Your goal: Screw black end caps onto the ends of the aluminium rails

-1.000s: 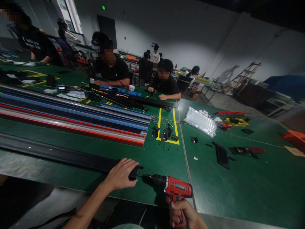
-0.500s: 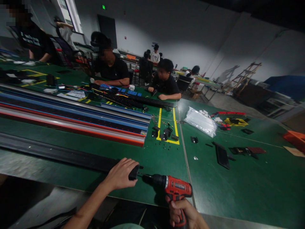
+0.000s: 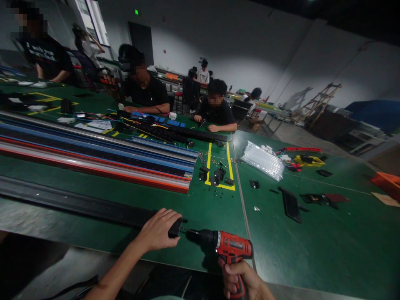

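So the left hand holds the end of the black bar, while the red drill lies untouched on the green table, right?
Not quite: the red drill isn't lying untouched. The head view shows the right hand gripping its handle. The left hand does hold the end of the black bar.

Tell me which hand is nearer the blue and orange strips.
Left. The left hand, gripping the black rail, is on the near side of the strips, below their right end; the right hand, holding the red drill, is farther right and farther off.
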Available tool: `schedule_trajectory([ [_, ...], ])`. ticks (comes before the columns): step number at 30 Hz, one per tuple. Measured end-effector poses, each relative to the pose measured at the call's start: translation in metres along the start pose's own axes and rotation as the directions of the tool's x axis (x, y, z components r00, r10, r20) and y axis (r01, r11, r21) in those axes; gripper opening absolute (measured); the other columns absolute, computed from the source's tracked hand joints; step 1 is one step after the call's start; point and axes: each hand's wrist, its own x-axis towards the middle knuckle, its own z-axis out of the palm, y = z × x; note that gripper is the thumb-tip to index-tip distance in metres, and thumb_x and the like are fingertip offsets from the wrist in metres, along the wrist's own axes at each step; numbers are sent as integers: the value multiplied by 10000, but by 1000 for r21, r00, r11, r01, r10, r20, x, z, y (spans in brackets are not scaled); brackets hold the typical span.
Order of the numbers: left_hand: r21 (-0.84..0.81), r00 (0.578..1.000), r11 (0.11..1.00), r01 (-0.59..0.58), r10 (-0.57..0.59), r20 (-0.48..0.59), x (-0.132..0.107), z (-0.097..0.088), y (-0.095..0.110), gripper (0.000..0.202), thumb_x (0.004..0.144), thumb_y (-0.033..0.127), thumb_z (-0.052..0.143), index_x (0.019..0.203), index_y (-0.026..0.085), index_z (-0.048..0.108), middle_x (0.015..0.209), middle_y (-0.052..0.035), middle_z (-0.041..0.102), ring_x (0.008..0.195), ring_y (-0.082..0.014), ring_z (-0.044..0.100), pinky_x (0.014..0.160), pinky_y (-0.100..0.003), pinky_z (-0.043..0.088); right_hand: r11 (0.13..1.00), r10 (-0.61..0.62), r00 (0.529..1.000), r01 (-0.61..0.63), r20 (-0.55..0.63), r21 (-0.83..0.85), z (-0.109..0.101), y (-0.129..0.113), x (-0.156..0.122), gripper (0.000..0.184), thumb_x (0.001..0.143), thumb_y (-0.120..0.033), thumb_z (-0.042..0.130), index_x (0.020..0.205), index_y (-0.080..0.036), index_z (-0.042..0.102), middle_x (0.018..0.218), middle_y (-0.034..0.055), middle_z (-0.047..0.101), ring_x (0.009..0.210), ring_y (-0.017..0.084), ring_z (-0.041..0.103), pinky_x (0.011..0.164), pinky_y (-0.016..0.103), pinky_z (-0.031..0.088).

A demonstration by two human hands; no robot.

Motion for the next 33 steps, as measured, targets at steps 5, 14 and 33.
schedule_trajectory([
  [5, -8, 1000, 1000, 7, -7, 8, 1, -2, 2, 526, 694, 394, 648, 1188, 242, 553, 1164, -54, 651, 1101, -264, 572, 1047, -440, 331, 1000, -6, 1000, 6, -24, -4, 0, 1, -1, 280, 698, -252, 738, 919, -146, 601, 452, -114, 405, 380, 60, 374, 492, 239, 409],
  [14, 8, 998, 1000, 4, -4, -59, -2, 13, -4, 574, 660, 357, 667, 1215, 264, 552, 1213, -52, 647, 1162, -278, 560, 1100, -446, 309, 995, 8, 1000, -9, -10, -96, -18, -1, 9, 280, 611, -308, 761, 780, -138, 616, 462, -62, 485, 389, 38, 349, 415, 201, 152],
  [33, 16, 1000, 1000, 7, -7, -27, -3, 7, -2, 566, 684, 361, 661, 1228, 263, 539, 1236, -50, 632, 1186, -281, 540, 1108, -465, 271, 985, 118, 993, -114, -24, 126, -8, 0, 2, 204, 638, -231, 689, 801, -166, 584, 439, -107, 388, 362, 54, 341, 425, 205, 235],
])
